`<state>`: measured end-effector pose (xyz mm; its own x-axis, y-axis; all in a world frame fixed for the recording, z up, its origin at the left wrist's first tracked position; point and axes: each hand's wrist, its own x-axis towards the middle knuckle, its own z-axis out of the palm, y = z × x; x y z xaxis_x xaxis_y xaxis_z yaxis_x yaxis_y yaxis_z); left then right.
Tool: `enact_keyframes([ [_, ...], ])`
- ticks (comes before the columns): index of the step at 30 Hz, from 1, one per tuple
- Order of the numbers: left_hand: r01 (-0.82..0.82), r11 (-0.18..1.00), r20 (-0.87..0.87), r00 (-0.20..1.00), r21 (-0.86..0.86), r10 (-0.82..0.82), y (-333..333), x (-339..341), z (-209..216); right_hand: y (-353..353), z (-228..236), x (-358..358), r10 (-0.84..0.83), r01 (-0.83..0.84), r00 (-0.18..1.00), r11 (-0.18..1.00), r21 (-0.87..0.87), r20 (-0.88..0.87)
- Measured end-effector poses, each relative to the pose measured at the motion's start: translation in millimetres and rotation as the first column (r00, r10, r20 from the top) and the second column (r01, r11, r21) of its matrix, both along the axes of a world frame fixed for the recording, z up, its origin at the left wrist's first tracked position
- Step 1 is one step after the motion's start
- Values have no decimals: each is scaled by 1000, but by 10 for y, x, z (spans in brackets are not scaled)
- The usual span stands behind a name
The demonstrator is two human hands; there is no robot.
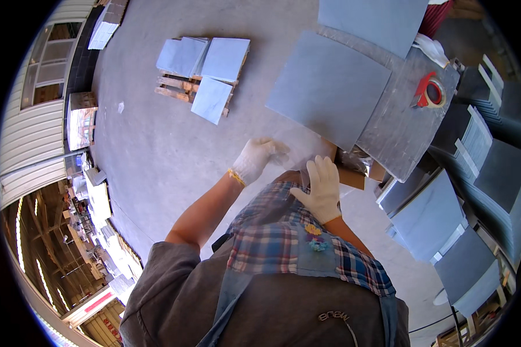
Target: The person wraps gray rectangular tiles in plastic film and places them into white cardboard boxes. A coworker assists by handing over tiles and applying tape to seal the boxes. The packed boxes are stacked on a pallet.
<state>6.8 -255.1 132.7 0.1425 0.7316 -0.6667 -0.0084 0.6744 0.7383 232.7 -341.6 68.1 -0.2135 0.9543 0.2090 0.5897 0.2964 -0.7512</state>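
Note:
My left hand (256, 160), in a white work glove, is closed, and a thin see-through piece that looks like clear plastic film (281, 155) shows at its fingertips. Close to my apron (266, 243), my right hand (320, 189) wears the same kind of glove, its fingers stretched out and the thumb apart. Some of the film seems to lie between the two hands, though its edges are hard to make out. Ahead and to the right, a large grey square tile (330, 87) rests partly over the edge of a worktable (402, 124).
A red tape dispenser (429, 92) sits on the worktable, with another grey tile (373, 23) behind. Below the table edge is an open cardboard box (350, 177). Stacked tiles (428, 217) crowd the right side. A wooden pallet (176, 87) with tiles stands on the concrete floor (139, 156).

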Motion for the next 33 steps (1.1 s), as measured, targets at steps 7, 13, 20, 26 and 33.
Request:
enact_keyframes([
  [7, 24, 999, -1, 1000, 24, -24, -54, -88, -46, 322, -238, 23, -89, 86, 996, 985, 146, 12],
  [13, 732, 677, -813, 436, 72, -385, -109, -391, -370, 441, -142, 397, 160, -159, 986, 986, -39, 34],
  [20, 799, 505, -929, -173, -327, -327, 47, -610, -794, 155, -275, -20, 219, -274, 961, 837, -474, -170],
  [26, 801, 540, -964, -172, -257, -203, 354, -939, -891, 452, -293, -152, -163, -324, 872, 515, -794, -462],
  [33, 381, 906, -930, 366, 183, 34, 1137, -510, -1047, 1313, 12, 142, -307, -65, 911, 551, -832, -275],
])
